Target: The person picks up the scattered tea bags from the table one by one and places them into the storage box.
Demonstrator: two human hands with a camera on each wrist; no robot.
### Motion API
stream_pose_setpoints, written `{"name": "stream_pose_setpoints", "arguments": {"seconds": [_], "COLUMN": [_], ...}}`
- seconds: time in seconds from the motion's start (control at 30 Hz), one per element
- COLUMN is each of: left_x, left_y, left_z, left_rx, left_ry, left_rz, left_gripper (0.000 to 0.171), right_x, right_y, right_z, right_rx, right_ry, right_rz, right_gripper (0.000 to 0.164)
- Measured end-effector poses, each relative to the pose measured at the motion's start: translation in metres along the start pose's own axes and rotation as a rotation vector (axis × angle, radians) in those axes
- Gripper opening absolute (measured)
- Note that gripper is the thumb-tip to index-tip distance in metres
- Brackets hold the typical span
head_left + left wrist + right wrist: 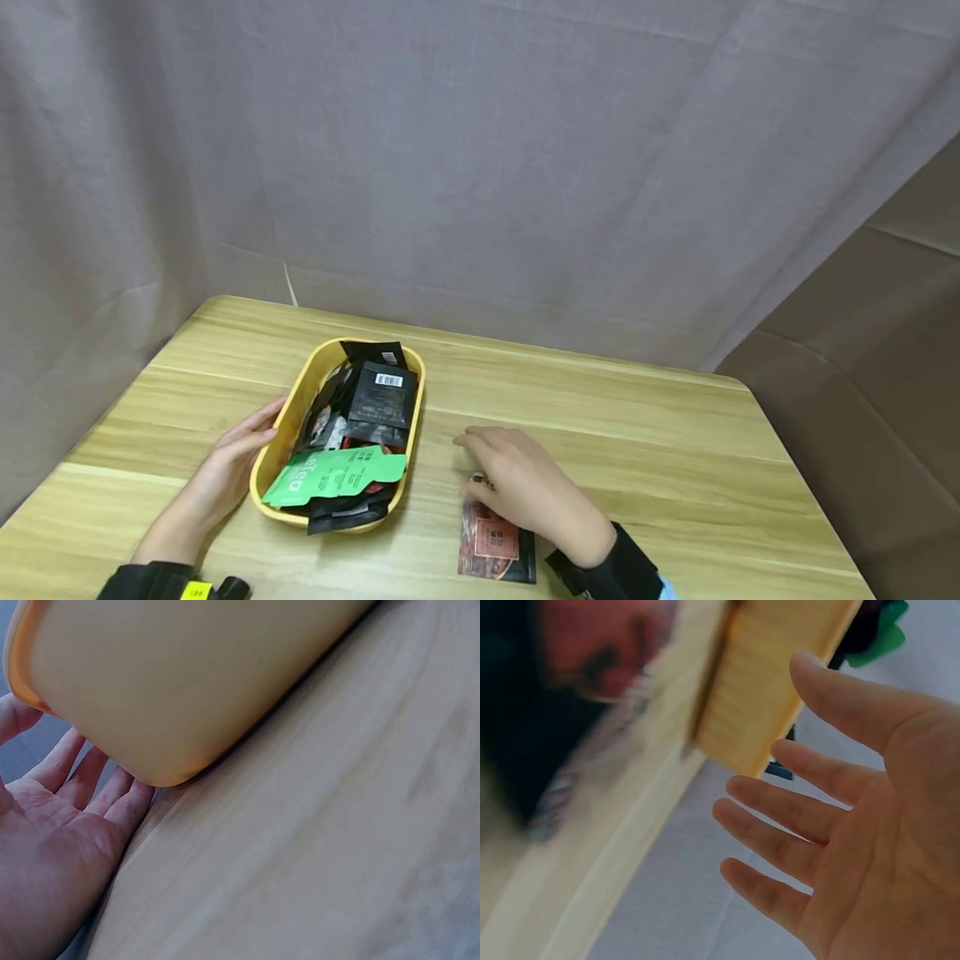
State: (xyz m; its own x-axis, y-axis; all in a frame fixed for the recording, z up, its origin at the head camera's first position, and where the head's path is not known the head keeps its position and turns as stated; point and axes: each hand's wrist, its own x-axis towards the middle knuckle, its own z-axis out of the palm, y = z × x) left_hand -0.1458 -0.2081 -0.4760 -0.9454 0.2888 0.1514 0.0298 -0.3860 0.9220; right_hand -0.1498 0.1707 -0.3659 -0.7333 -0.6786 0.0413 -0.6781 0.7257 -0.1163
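Observation:
A yellow plastic basket [417, 408] stands at the left of the table, filled with flat sachets. Its smooth outer wall [187, 682] fills the top of the left wrist view. My left hand [225, 471] touches the basket's left side, its fingers extended along the wall and the thumb near the rim. Over a dark packet with a reddish printed picture [487, 554] hovers my right hand [525, 483], palm empty and fingers spread in the right wrist view. That packet lies flat on the table, partly hidden by the hand.
Inside the basket are several black sachets [382, 396] and a green die-cut card [337, 475] lying across the front end. The wooden table [637, 467] reaches back to a grey curtain [480, 183]. Brown cloth [862, 375] hangs at the right.

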Motion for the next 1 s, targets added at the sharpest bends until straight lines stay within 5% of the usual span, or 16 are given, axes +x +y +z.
{"name": "stream_pose_setpoints", "arguments": {"seconds": [0.43, 0.77, 1.0], "left_x": [0.000, 0.000, 0.000], "left_y": [-0.003, -0.003, -0.003], "left_z": [-0.001, -0.001, -0.002], "left_rx": [0.027, 0.023, 0.025], "left_ry": [0.032, 0.042, 0.032], "left_rz": [-0.023, -0.019, -0.021], "left_gripper": [0.048, 0.045, 0.047], "right_x": [-0.058, -0.074, -0.072], "right_y": [0.006, 0.007, 0.004], "right_z": [0.018, 0.033, 0.032], "right_rx": [-0.034, -0.137, -0.095], "right_ry": [-0.067, 0.035, 0.080], "right_rz": [-0.064, -0.179, -0.166], "right_gripper": [0.065, 0.071, 0.082]}}
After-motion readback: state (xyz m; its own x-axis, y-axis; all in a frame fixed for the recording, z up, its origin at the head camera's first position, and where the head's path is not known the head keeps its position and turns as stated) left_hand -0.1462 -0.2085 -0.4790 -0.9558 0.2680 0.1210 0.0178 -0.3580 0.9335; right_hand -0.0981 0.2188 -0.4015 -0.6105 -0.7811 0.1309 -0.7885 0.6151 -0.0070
